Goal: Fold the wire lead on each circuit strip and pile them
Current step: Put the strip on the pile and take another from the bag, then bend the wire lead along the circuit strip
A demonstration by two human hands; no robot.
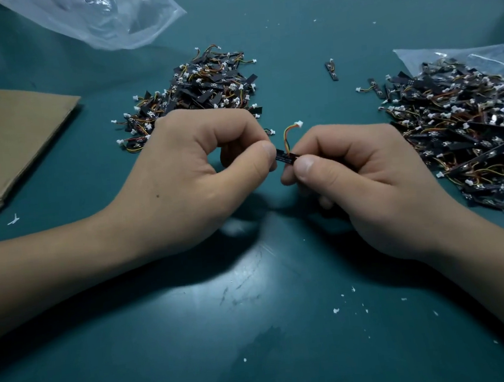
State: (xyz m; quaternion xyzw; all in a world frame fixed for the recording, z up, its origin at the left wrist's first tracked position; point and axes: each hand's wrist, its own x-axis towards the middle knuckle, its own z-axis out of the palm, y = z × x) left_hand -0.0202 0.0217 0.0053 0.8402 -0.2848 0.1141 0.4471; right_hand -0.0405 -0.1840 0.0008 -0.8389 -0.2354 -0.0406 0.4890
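Trainee: Worktop [256, 327] nearest the camera shows white flecks and scuff marks. Where is the part in hand?

Technician: Above that area, between both hands. The left hand [200, 177] pinches one end of a circuit strip [284, 158] with thumb and curled fingers. The right hand [362, 178] pinches the other end the same way. The wire lead [287, 136] arches up from the strip, with its white connector [299, 123] clear of both hands.

Trainee: Fold status?

Technician: Not yet folded flat, by my reading.

Trainee: Overall progress?

Technician: Probably about midway. A pile [202, 88] lies beyond the left hand, likely finished units. A larger heap [464, 129] rests on a plastic bag [476, 55] at the right, likely stock awaiting folding. Stray strips [331, 69] lie between pile and heap; their state cannot be determined.
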